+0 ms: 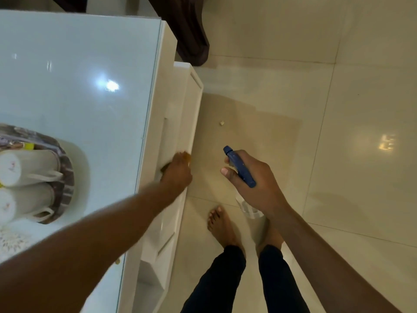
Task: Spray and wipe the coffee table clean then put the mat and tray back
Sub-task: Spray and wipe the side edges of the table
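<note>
Right hand (255,184) is wrapped around the blue-topped spray bottle (240,169), held out over the floor (338,109) just off the table (79,75) edge. Left hand (177,171) clutches an orange cloth (187,157) against the table's white side. Tray (67,168) with cups (27,168) sits on the glass top at left, and a bit of mat (11,240) shows beside it.

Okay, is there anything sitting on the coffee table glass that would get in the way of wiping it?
Yes. A tray holding two white mugs lies on the glass top near its left end, beside a patterned mat.
</note>
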